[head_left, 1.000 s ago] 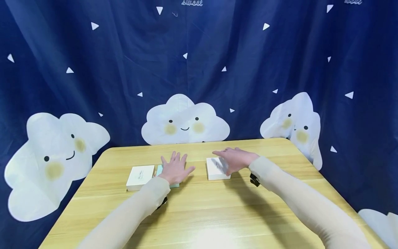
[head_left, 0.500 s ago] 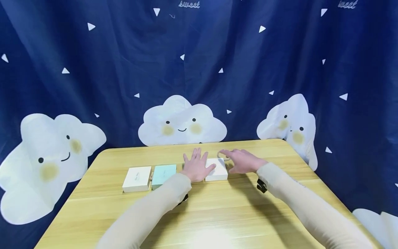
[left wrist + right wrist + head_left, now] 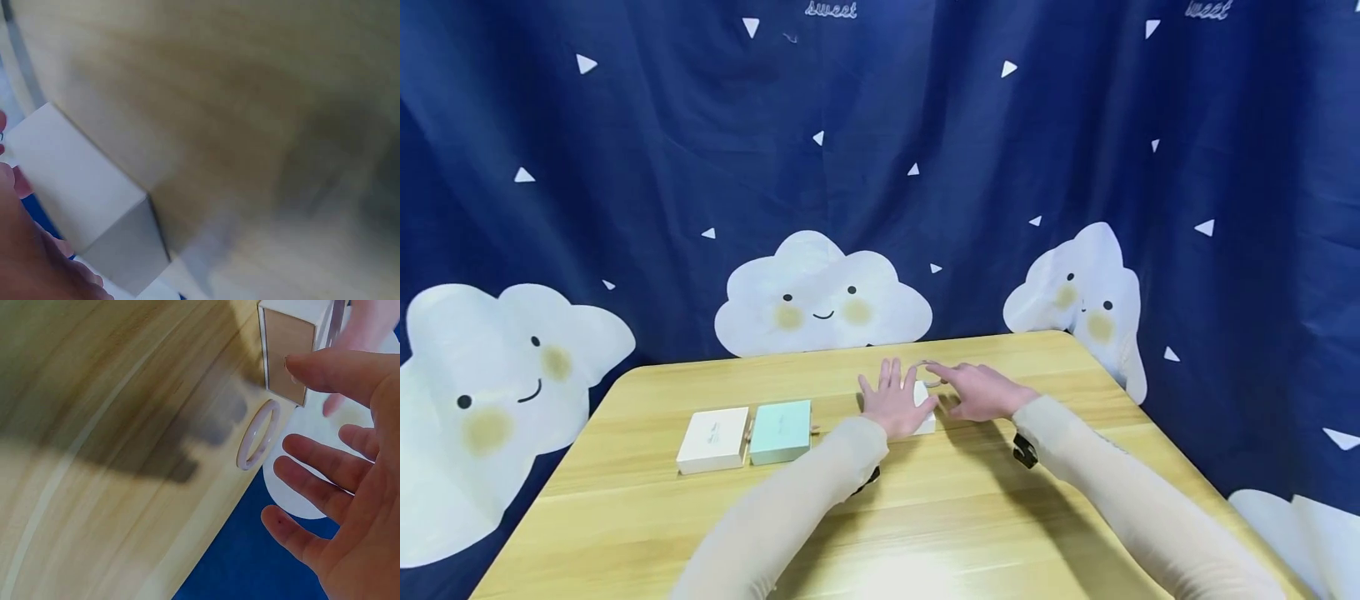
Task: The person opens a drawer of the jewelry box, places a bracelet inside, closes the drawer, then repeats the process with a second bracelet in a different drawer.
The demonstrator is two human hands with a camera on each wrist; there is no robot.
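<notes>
My left hand point(image 3: 895, 408), fingers spread, lies over a small white box point(image 3: 926, 425) and hides much of it in the head view. In the left wrist view the fingers are along the far side of this white box point(image 3: 81, 178). A pale, glossy bangle point(image 3: 248, 432) lies flat on the table just beyond the box's tan end point(image 3: 289, 347). Close by is my right hand point(image 3: 983, 393), its index finger overlapping the bangle in the head view. The right wrist view shows its fingers apart and loosely bent, with nothing between them.
A mint-green box point(image 3: 781, 433) stands left of the hands, with a second white box point(image 3: 713, 440) beside it. Both rest on the light wooden table point(image 3: 970, 517). Behind the table's far edge hangs a dark blue curtain point(image 3: 700, 125) with cloud prints.
My left hand has moved right, from over the mint-green box to over the white box at the right. My right hand has drawn rightward off that box, and the bangle has come into sight.
</notes>
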